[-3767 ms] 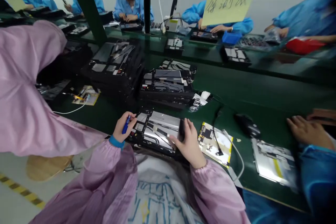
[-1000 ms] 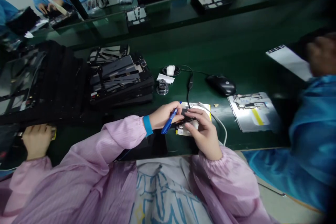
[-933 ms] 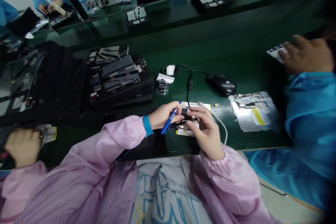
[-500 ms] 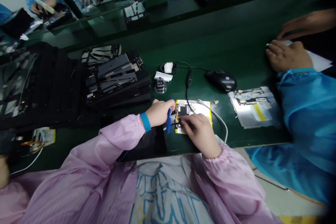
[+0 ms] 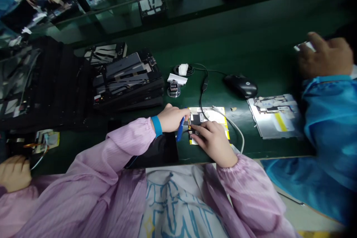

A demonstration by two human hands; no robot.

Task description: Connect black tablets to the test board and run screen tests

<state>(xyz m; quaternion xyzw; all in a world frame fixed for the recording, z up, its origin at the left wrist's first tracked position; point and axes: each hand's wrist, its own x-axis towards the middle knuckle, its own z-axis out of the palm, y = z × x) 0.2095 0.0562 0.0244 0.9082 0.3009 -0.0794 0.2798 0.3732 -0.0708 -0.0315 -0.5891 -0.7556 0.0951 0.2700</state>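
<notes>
My left hand (image 5: 170, 118) is closed round a blue pen-like tool (image 5: 180, 131), its tip pointing down beside a small yellow-edged circuit board (image 5: 214, 115) on the green bench. My right hand (image 5: 213, 142) rests on the board's near left part, fingers curled and pressing on it. A black cable (image 5: 203, 88) and a white cable (image 5: 237, 128) run onto the board. A dark flat panel (image 5: 158, 152) lies under my left wrist at the bench edge.
A stack of black device frames (image 5: 128, 81) stands to the left. A black mouse (image 5: 241, 86) and a silver panel (image 5: 275, 115) lie to the right. A co-worker in blue (image 5: 326, 57) works on the right, another person's hand (image 5: 13, 173) at the lower left.
Over the last second my hands lowered the small part onto the yellow-edged board and now press there. The pen swung from slanted to pointing down. The co-worker's hands on the right keep shifting.
</notes>
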